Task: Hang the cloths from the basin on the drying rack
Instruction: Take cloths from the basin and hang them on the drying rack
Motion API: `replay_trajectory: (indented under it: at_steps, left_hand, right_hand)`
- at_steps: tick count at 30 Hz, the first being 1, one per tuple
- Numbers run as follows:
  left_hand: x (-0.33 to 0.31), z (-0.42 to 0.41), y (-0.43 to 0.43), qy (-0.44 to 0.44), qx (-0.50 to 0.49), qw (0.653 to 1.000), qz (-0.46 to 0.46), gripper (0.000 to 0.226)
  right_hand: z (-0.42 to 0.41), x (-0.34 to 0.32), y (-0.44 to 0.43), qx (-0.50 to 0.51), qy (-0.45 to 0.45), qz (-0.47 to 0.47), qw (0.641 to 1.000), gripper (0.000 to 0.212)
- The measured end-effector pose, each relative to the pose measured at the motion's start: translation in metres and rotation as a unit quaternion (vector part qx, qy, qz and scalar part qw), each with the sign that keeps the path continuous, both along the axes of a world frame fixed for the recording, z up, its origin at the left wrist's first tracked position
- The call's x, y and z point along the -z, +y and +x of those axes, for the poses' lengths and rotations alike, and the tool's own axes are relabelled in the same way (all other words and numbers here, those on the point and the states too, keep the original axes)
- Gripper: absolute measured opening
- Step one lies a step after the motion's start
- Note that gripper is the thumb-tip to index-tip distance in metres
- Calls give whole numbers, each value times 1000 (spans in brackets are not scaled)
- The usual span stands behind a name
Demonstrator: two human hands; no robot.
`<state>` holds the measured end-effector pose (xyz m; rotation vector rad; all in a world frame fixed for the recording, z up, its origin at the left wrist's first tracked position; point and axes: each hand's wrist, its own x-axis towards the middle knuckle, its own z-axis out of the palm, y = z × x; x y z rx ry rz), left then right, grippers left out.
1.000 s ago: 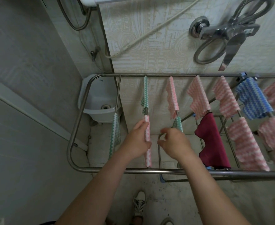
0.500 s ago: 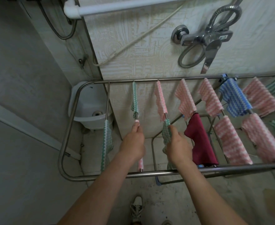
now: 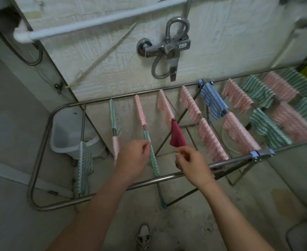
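Note:
A steel drying rack (image 3: pixel 39 161) stands in front of me, with several pink, green and blue striped cloths draped over its rails. My left hand (image 3: pixel 132 157) pinches the left edge of a green striped cloth (image 3: pixel 153 160) that hangs on a near rail. My right hand (image 3: pixel 191 163) hovers just right of that cloth, its fingers curled together with nothing in them. It sits right below the lower corner of a dark red cloth (image 3: pixel 178 136). A pink striped cloth (image 3: pixel 115 146) hangs on the rail left of my left hand.
A white tub (image 3: pixel 65 134) stands on the floor behind the rack's left end. A chrome shower tap (image 3: pixel 167 49) and a white pipe (image 3: pixel 94 24) are on the wall. A grey rounded rim (image 3: pixel 301 234) shows at lower right. My shoe (image 3: pixel 144 237) is below.
My view has swung right, showing more of the rack. My left hand left the pink cloth and moved right to the green one. My right hand let go of the green cloth and shifted right.

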<state>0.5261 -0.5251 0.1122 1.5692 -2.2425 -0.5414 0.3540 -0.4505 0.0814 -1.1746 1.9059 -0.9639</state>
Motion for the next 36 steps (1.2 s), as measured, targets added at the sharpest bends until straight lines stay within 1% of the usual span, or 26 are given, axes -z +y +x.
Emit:
replay_trajectory:
  at_steps: [1,4,6,9,10,11,13,15,16,17,19,21,22,24,26,29,32,34,36]
  left_hand:
    - [-4,-8,4,26,4,1000,16,25]
    - [-12,-47,19,129,33,990,56,21]
    - [-15,-77,30,167,54,981,78,19]
    - [-23,-123,50,215,116,965,93,15]
    - [-24,-147,59,223,159,957,98,16]
    - [-24,-168,67,221,194,950,106,14]
    - [-26,-184,74,215,229,942,121,10]
    - [-22,-222,91,201,298,923,137,12]
    - [-20,-226,94,194,302,924,134,12]
    - [-17,-239,100,187,325,916,140,12]
    - [-10,-272,116,168,385,893,161,14]
    - [0,-300,131,151,434,874,157,19]
    - [3,-315,141,136,457,866,152,21]
    - [12,-343,169,82,511,839,167,28]
    - [24,-364,197,36,565,805,176,34]
    - [39,-392,234,-19,620,766,169,38]
    - [54,-418,277,-87,667,721,165,41]
    - [63,-436,312,-102,702,689,148,42]
    - [70,-450,341,-107,726,666,137,42]
  right_hand:
    - [-4,-3,5,4,-5,-9,1000,8]
    - [-28,-17,31,32,-8,-36,999,22]
    - [-47,-23,51,68,-18,-55,996,29]
    - [-78,-30,82,137,-51,-73,987,25]
    - [-95,-32,97,172,-57,-80,980,24]
    - [-109,-34,109,201,-60,-85,974,23]
    - [-119,-38,118,219,-72,-82,970,23]
    - [-145,-38,143,271,-69,-78,957,24]
    - [-148,-40,145,265,-65,-68,960,23]
    - [-157,-39,155,280,-59,-53,957,21]
    - [-178,-35,182,327,-53,-33,943,15]
    - [-196,-34,210,364,-46,-13,930,14]
    - [-205,-31,225,389,-45,-2,920,12]
    - [-219,-24,266,456,-46,17,889,12]
    - [-228,-13,306,520,-47,35,852,15]
    - [-233,-2,360,589,-63,73,802,11]
    - [-239,12,411,651,-64,106,749,30]
    - [-242,27,447,685,-93,123,712,40]
    - [-247,46,476,698,-114,153,690,49]
